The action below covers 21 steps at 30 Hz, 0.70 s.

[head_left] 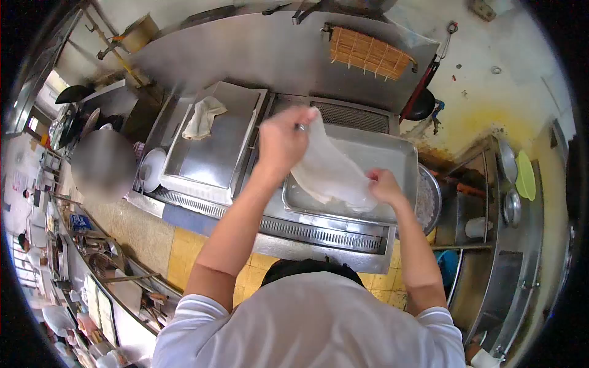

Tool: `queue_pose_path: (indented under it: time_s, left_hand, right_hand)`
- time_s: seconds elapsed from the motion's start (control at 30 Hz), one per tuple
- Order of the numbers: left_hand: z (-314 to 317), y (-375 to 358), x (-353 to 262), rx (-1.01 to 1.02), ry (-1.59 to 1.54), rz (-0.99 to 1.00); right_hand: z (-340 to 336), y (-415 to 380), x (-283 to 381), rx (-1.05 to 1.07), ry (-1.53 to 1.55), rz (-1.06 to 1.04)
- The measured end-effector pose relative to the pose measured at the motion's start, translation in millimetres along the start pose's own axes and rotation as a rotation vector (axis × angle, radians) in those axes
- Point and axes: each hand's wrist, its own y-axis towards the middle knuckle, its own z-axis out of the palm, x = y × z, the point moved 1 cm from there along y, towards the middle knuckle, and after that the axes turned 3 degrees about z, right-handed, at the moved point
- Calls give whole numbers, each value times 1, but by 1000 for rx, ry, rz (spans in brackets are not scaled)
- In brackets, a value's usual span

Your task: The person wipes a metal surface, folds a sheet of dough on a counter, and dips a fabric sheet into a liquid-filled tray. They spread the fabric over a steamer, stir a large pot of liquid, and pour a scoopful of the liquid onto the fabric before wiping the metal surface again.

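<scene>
A thin, wet-looking white cloth point(336, 168) is stretched at a slant between my two hands, over a rectangular metal tray point(399, 161). My left hand point(285, 138) is closed on the cloth's upper end, raised above the tray's left side. Lower down, my right hand point(383, 185) pinches its other side near the tray's front right. The cloth's lower edge hangs in uneven folds over the tray. Beneath it the tray holds a pale, shiny layer, partly hidden by the cloth.
Left of the tray, a second metal tray point(211, 165) bears a crumpled cream cloth point(204, 118). A white plate point(153, 168) stands beyond it. A round metal basin point(437, 195) sits close on the right. Metal shelving point(491, 245) bounds the right side, and a bamboo mat point(368, 52) hangs behind.
</scene>
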Motion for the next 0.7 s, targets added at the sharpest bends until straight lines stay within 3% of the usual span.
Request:
queue_pose_path:
  time_s: [0.07,0.13,0.23,0.3,0.37,0.43,0.47,0.53,0.63,0.7]
  left_hand:
    - [24,-16,-12,74,-37,94]
    - [40,-28,-28,175,-72,151]
    - [11,-4,-33,17,-156,111]
    - [-33,19,-29,-167,-80,-100]
    - [-46,12,-5,-163,-59,-168]
    - [-34,-10,14,-125,-123,-173]
    - [-21,-22,13,-8,-56,-103]
    - [15,-47,-1,91,-23,38]
    - [32,-49,-31,194,-139,72]
    - [-3,-25,-32,95,-39,89]
  right_hand:
    - [-2,8,72,-276,357,-359]
    - [-17,-5,156,-120,584,-281]
    - [19,-3,146,123,269,-18]
    - [57,11,50,-72,-77,-142]
    - [38,-9,2,-5,35,142]
    - [13,-16,34,17,-74,69]
    - [1,-22,49,26,-124,42]
    - [12,-14,91,-240,302,-279]
    - [15,-23,155,-104,644,-257]
    - [50,-12,93,-140,318,-184]
